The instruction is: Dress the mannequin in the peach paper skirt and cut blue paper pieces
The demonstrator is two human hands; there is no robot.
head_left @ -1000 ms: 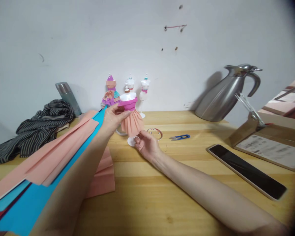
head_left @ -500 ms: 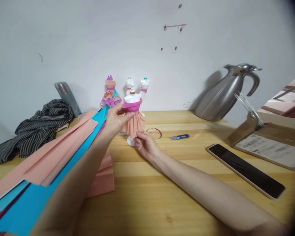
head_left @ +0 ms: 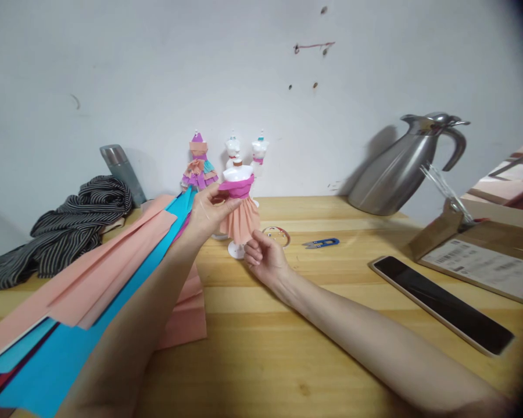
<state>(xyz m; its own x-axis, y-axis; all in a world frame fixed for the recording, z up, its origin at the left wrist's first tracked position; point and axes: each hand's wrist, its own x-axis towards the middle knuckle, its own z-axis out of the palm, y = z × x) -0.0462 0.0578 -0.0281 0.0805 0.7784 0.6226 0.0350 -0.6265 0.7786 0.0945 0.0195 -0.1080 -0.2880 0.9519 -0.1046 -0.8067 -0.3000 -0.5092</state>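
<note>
A small white dress form [head_left: 237,173] stands upright, wearing a magenta band [head_left: 240,187] round its chest and a pleated peach crepe-paper skirt [head_left: 240,222]. My left hand [head_left: 209,212] grips it from the left at the waist, thumb across the front of the band. At the skirt's lower right edge is my right hand [head_left: 267,256], its fingers curled in, with nothing visible in them. The form's round white base [head_left: 236,249] shows below the hem. Behind it stand two more white forms [head_left: 260,150] and one in a tiered purple, peach and turquoise dress [head_left: 199,165].
Peach paper [head_left: 113,255] and blue paper [head_left: 65,360] lie under and beside my left forearm. To the right are thread snips [head_left: 322,243], a ring-shaped item [head_left: 277,235], a phone [head_left: 440,302], a cardboard box [head_left: 488,255] and a steel jug [head_left: 387,168]. A striped cloth [head_left: 78,215] and flask [head_left: 122,174] sit left.
My right hand's fingers have come off the skirt hem and curled inward, a little to the right. My left hand keeps its hold. The whole view has shifted slightly.
</note>
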